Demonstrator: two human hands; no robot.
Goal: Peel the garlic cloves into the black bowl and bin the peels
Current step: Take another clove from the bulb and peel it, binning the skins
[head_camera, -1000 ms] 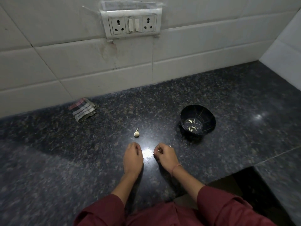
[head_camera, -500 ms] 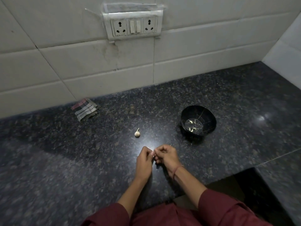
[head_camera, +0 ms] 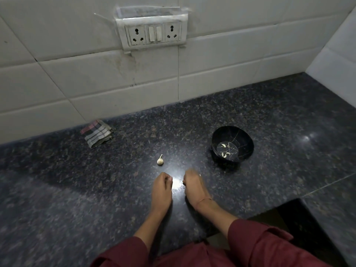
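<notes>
A small garlic bulb [head_camera: 160, 160] with a short stalk lies on the dark granite counter [head_camera: 96, 189]. To its right stands the black bowl [head_camera: 247, 143] with a few peeled cloves [head_camera: 224, 150] at its bottom. My left hand [head_camera: 161, 189] rests on the counter just below the bulb, fingers curled; whether anything is inside them is hidden. A hand's width to the right, my right hand [head_camera: 193, 186] is slightly blurred and pinches a small pale piece of garlic whose tip shows at the fingertips. The bowl stands beyond and to the right of this hand.
A folded checked cloth [head_camera: 97, 133] lies at the back left by the tiled wall. A socket and switch panel [head_camera: 153, 33] is on the wall above. The counter's front edge has a dark cut-out [head_camera: 300, 224] at the lower right. No bin is in view.
Half a second ago the fingertips of both hands met over the counter. Now the hands have drawn apart, the left going left. Bulb and bowl have not moved.
</notes>
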